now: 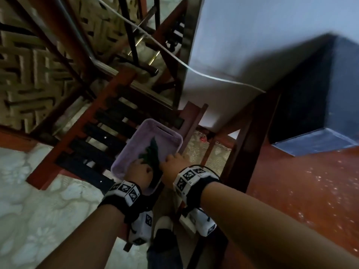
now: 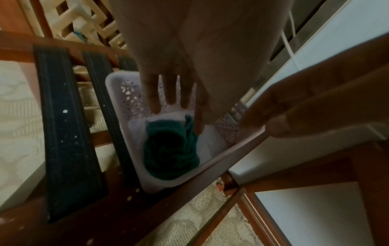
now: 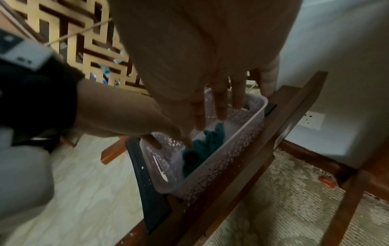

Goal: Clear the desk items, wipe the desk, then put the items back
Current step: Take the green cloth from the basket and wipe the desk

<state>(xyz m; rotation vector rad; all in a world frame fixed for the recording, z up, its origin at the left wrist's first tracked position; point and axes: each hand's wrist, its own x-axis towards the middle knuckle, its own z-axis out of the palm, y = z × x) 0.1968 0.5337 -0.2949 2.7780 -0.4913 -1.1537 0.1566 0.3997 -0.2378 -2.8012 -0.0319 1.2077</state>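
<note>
Blur softens all three views, and the dim light leaves the holes in the basket (image 1: 132, 140) plain only from the wrist cameras. In the head view the left hand (image 1: 138, 171) and right hand (image 1: 173, 166) cover the basket's near end, hiding part of the cloth (image 1: 153, 150) and every fingertip.

The cloth is dark green and crumpled into folds. It lies on the basket's floor toward its near end. The basket is pale lilac plastic, oblong, with perforated walls and a slot handle at each short end. Under the basket are black straps (image 1: 101, 133) strung across a red-brown wooden seat frame (image 1: 108, 96).

The left hand reaches down inside the basket, fingers straight, one tip against the cloth's edge, gripping nothing. The right hand hangs over the basket, its straight fingers spread, holding nothing.
</note>
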